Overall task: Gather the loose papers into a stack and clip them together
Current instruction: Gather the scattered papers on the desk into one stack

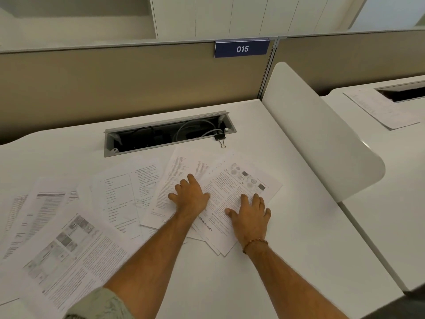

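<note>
Both hands flat and released: left hand (189,199) and right hand (249,215) pressing overlapped papers (230,192). More loose sheets (69,245) fanned leftward, nearer the left hand. Binder clip (219,138) ahead on the bench (287,249), beyond both hands.

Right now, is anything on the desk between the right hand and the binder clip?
Nothing visible. The right hand lies flat on the papers; the binder clip sits beyond them at the cable tray's edge, with only paper and bare desk between.
</note>
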Motion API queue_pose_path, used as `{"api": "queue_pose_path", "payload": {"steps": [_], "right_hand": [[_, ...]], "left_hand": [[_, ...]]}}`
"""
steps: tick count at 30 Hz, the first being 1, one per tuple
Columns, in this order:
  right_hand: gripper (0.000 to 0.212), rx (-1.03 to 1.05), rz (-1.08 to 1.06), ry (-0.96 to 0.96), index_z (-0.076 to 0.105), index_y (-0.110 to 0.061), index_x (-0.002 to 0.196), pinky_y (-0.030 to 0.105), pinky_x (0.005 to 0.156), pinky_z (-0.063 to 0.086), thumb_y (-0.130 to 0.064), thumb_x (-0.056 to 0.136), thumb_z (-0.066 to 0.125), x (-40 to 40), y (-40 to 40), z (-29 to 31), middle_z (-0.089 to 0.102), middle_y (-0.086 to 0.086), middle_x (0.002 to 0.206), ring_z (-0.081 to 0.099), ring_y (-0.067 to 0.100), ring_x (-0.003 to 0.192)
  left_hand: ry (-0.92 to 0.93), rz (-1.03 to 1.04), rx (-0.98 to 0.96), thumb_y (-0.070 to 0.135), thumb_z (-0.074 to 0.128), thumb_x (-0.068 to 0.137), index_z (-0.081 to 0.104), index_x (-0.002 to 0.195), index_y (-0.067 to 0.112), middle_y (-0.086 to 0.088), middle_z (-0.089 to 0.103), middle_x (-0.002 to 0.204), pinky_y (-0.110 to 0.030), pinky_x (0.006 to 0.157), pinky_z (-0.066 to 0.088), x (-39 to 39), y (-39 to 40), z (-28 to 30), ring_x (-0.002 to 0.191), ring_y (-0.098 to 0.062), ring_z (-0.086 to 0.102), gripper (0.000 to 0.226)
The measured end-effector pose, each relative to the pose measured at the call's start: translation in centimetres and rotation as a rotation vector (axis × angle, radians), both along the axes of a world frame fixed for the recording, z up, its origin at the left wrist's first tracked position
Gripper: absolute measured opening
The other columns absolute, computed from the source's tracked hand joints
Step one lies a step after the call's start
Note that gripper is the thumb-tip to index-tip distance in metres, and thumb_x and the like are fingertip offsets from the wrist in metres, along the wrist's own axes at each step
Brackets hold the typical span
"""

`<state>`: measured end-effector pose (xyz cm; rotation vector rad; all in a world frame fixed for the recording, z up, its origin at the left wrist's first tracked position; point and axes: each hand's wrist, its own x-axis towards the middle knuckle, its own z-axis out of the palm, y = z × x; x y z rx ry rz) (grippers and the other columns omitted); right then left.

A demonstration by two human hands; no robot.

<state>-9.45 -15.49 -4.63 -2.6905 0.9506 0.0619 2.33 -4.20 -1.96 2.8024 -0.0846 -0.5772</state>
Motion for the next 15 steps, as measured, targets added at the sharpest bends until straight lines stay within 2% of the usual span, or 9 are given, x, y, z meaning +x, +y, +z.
{"api": "queue_pose_path", "payload": {"steps": [2,5,8,10,12,15], "right_hand": [[0.064,0.008,-0.006,-0.008,0.043,-0.021,0.143,0.055,0.119,0.02,-0.057,0.091,0.054,0.1,0.0,0.1,0.033,0.016,0.157,0.024,0.033,0.148],[0.072,0.052,-0.012,-0.017,0.036,-0.023,0.148,0.054,0.12,0.018,-0.059,0.089,0.056,0.2,-0.2,0.2,0.029,0.013,0.16,0.02,0.03,0.15],[0.085,0.117,-0.06,-0.091,0.029,-0.021,0.153,0.052,0.121,0.016,-0.063,0.085,0.06,-0.1,-0.2,0.1,0.023,0.014,0.162,0.018,0.03,0.151],[0.081,0.119,-0.115,-0.155,0.03,-0.02,0.152,0.052,0.12,0.02,-0.061,0.088,0.058,-0.1,0.2,0.2,0.025,0.017,0.16,0.021,0.033,0.149],[0.073,0.116,-0.151,-0.163,0.034,-0.021,0.15,0.054,0.116,0.025,-0.056,0.09,0.057,0.1,0.8,0.4,0.031,0.017,0.157,0.028,0.034,0.144],[0.062,0.085,-0.131,-0.116,0.04,-0.023,0.145,0.051,0.107,0.032,-0.048,0.091,0.058,0.8,2.3,0.5,0.043,0.013,0.146,0.037,0.032,0.135]], "left_hand": [[0.059,0.013,-0.046,0.048,0.066,0.087,0.037,0.142,0.017,-0.01,0.054,0.136,-0.053,0.107,0.032,0.2,-0.2,0.4,0.127,-0.031,0.05,0.07],[0.104,-0.016,-0.259,0.025,0.061,0.093,0.051,0.13,0.012,-0.011,0.064,0.119,-0.044,0.093,0.053,0.0,0.2,1.2,0.107,-0.028,0.063,0.041],[0.069,0.044,-0.431,0.006,0.053,0.09,0.053,0.126,0.008,-0.014,0.064,0.115,-0.037,0.074,0.058,-0.5,1.6,1.9,0.101,-0.032,0.065,0.036],[0.049,0.169,-0.557,0.001,0.051,0.088,0.053,0.124,0.006,-0.015,0.065,0.114,-0.034,0.068,0.056,-1.0,3.0,2.0,0.098,-0.032,0.065,0.036],[0.04,0.278,-0.641,0.0,0.051,0.088,0.054,0.125,0.007,-0.014,0.065,0.117,-0.034,0.07,0.058,-1.4,4.5,1.9,0.1,-0.031,0.065,0.038],[0.016,0.36,-0.657,0.002,0.052,0.091,0.054,0.128,0.009,-0.012,0.065,0.122,-0.039,0.08,0.061,-1.4,6.6,1.7,0.106,-0.031,0.064,0.037]]}}
